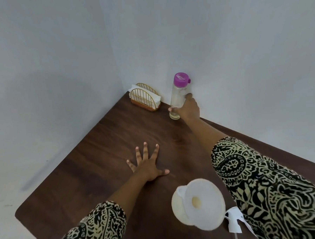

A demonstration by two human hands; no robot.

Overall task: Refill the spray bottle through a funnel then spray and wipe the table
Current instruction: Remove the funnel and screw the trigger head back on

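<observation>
Two hands. One clear bottle (pixel 177 98), gripped by right hand (pixel 188 108). One wire napkin holder (pixel 145 100) left of it. One white funnel (pixel 199 203), one spray head (pixel 234 220), both nearer than left hand (pixel 148 165). One bench (pixel 100 159).

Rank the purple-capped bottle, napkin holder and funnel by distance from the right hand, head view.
1. purple-capped bottle: gripped by the right hand, at the far wall.
2. napkin holder: just left of the bottle, in the far corner.
3. funnel: near side, close to the camera.
</observation>
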